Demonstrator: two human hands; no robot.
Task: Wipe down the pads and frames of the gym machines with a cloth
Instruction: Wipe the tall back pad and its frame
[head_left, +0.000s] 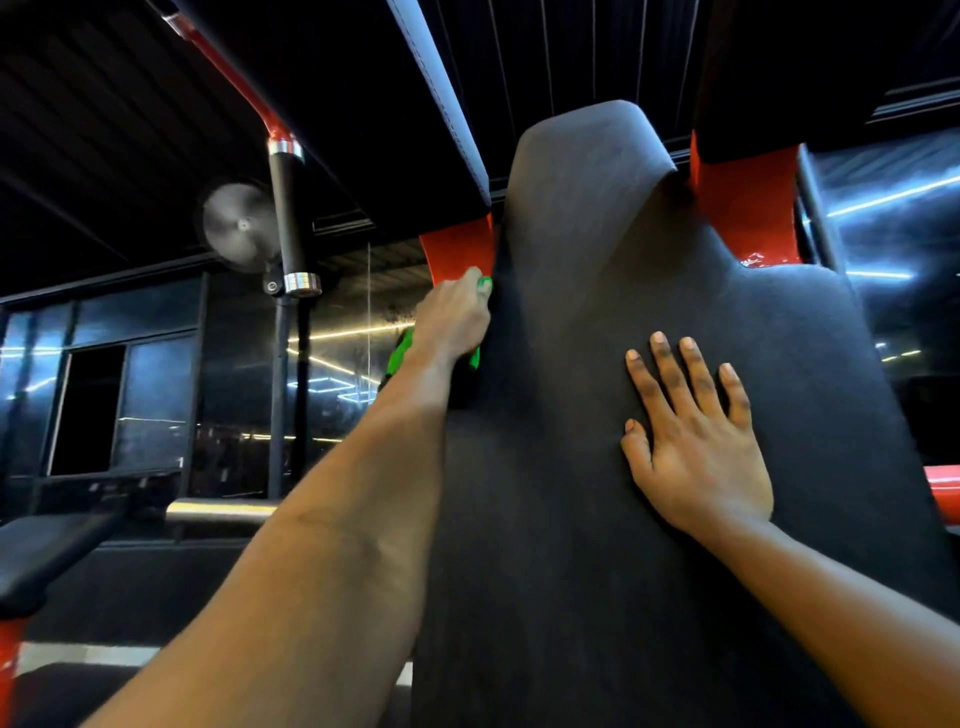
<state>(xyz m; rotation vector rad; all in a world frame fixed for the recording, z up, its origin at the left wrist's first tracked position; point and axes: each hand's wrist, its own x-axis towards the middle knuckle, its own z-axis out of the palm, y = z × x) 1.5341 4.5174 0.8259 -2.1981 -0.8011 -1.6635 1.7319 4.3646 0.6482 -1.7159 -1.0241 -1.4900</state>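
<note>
Left hand: the left hand (454, 317) is curled round a green cloth (402, 353) and holds it against the left edge of the back pad, just under the red bracket.
Right hand: the right hand (696, 436) lies flat on the face of the pad, fingers straight and spread wide, holding nothing.
Cloth: bunched in the left hand; green shows above the knuckles and below the wrist, and the rest is hidden by the hand.
Back pad: the black back pad (597, 260) stands upright and fills the middle of the view, narrow at the top and broad lower down.
Frame: a red bracket (460, 249) meets the pad's left edge; a second red bracket (743, 208) sits behind its right shoulder.
In the way: the pad's own edge hides the left fingertips.
Around, left: a black handle grip (287, 213) with chrome ends hangs from a red tube (228, 73); a wall fan (239, 223) is behind it.
Around, low left: a black bench pad (47, 551) and a chrome bar (218, 509).
Around, right: a red tube end (943, 493) at the picture's edge.
</note>
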